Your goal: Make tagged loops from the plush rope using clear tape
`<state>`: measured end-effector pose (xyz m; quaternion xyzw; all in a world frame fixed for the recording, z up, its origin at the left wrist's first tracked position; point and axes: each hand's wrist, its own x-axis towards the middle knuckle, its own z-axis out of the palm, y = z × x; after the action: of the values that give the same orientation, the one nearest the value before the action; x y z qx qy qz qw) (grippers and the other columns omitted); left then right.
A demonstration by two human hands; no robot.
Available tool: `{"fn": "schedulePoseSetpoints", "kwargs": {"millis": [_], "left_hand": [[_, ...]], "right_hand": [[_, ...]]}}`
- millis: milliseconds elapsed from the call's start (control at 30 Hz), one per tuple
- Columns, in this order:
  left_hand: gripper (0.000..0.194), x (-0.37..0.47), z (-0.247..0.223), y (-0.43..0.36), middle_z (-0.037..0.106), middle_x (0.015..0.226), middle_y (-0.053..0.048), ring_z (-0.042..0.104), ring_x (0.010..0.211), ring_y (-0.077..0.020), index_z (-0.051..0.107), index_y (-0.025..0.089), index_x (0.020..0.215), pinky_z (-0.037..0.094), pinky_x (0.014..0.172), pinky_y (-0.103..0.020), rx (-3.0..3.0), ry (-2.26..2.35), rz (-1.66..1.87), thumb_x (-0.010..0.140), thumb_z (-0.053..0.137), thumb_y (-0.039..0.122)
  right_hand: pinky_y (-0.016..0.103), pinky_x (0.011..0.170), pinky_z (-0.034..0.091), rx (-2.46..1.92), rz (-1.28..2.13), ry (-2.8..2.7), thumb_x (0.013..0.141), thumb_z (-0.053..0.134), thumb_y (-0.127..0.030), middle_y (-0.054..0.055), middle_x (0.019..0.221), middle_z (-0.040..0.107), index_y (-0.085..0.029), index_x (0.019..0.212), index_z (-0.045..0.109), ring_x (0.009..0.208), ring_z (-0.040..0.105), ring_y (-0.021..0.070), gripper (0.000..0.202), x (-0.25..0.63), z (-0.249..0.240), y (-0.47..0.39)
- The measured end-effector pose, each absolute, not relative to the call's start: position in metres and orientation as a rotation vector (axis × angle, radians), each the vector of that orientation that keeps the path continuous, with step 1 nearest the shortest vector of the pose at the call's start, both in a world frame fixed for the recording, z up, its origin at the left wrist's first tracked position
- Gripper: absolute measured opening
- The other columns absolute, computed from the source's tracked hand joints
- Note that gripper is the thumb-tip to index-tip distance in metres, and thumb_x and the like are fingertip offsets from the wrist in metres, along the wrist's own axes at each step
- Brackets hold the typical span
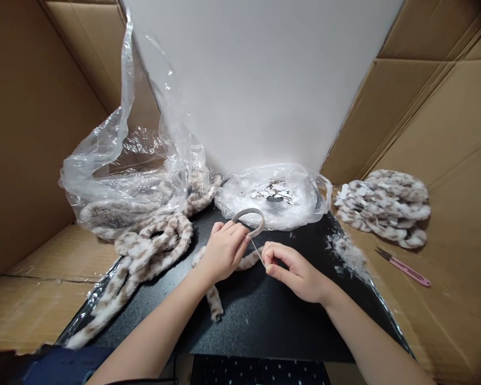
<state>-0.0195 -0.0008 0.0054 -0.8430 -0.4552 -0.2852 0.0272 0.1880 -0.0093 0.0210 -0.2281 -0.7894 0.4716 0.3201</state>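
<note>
Near the middle of the black table, my left hand (pixel 224 248) is closed around a curved grey band (pixel 253 213) that arches up past the fingers. Between the two hands runs a thin pale strip (pixel 257 250), taut and slanting down to the right. Its lower end is pinched by the thumb and fingers of my right hand (pixel 292 270). Beneath them lies a narrow spotted plush strip (pixel 214 303), partly covered by my left hand. Whether it joins the band I cannot tell.
To the left are spotted plush strips (pixel 156 240) and a large clear plastic bag (pixel 116 144). A flat plastic bag with white scraps (pixel 272 192) lies behind the hands. At right are loose fluff (pixel 348 255), a plush bundle (pixel 388 206) and pink-handled snips (pixel 404 267) on cardboard.
</note>
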Motion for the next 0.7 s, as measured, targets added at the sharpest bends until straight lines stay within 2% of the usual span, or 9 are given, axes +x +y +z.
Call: {"fn": "schedulePoseSetpoints", "kwargs": {"millis": [100,267,400,600,700], "left_hand": [[0.021,-0.017,0.007,-0.003,0.062,0.078,-0.003,0.049,0.074,-0.0190,0.054,0.019,0.085,0.028,0.071,-0.035,-2.558,-1.351,-0.828,0.097,0.037,0.022],[0.023,-0.013,0.007,-0.007,0.059,0.072,-0.003,0.047,0.072,-0.0190,0.056,0.018,0.079,0.026,0.071,-0.035,-2.386,-1.235,-0.759,0.095,0.040,0.020],[0.023,-0.009,0.006,-0.010,0.057,0.069,-0.001,0.046,0.071,-0.0184,0.057,0.018,0.078,0.026,0.071,-0.035,-2.308,-1.199,-0.733,0.095,0.043,0.022],[0.019,-0.005,0.005,-0.013,0.055,0.067,0.000,0.045,0.069,-0.0176,0.056,0.019,0.077,0.026,0.070,-0.034,-2.266,-1.160,-0.723,0.094,0.047,0.022],[0.017,-0.004,0.004,-0.013,0.055,0.066,0.000,0.045,0.068,-0.0175,0.056,0.019,0.077,0.025,0.069,-0.034,-2.263,-1.138,-0.724,0.092,0.048,0.021]], "right_hand": [[0.028,0.065,0.037,-0.619,1.149,-2.023,0.092,0.052,-0.037,-0.001,0.072,0.048,-0.020,0.071,0.048,0.068,0.045,0.0141,0.027,0.191,0.021,-0.007],[0.030,0.056,0.029,-0.863,0.694,-1.679,0.091,0.048,-0.034,-0.002,0.055,0.039,-0.020,0.053,0.040,0.055,0.039,0.0134,0.041,0.198,0.011,-0.001],[0.029,0.056,0.028,-0.965,0.389,-1.584,0.089,0.051,-0.028,-0.004,0.052,0.032,-0.020,0.051,0.032,0.050,0.033,0.0112,0.043,0.200,0.008,0.000],[0.032,0.068,0.033,-1.038,0.327,-1.900,0.082,0.059,-0.029,-0.002,0.063,0.052,-0.019,0.067,0.053,0.061,0.049,0.0136,0.019,0.184,0.009,-0.008],[0.034,0.073,0.031,-1.075,0.243,-2.002,0.078,0.061,-0.026,-0.001,0.068,0.057,-0.018,0.072,0.056,0.066,0.052,0.0148,0.011,0.174,0.006,-0.012]]}}
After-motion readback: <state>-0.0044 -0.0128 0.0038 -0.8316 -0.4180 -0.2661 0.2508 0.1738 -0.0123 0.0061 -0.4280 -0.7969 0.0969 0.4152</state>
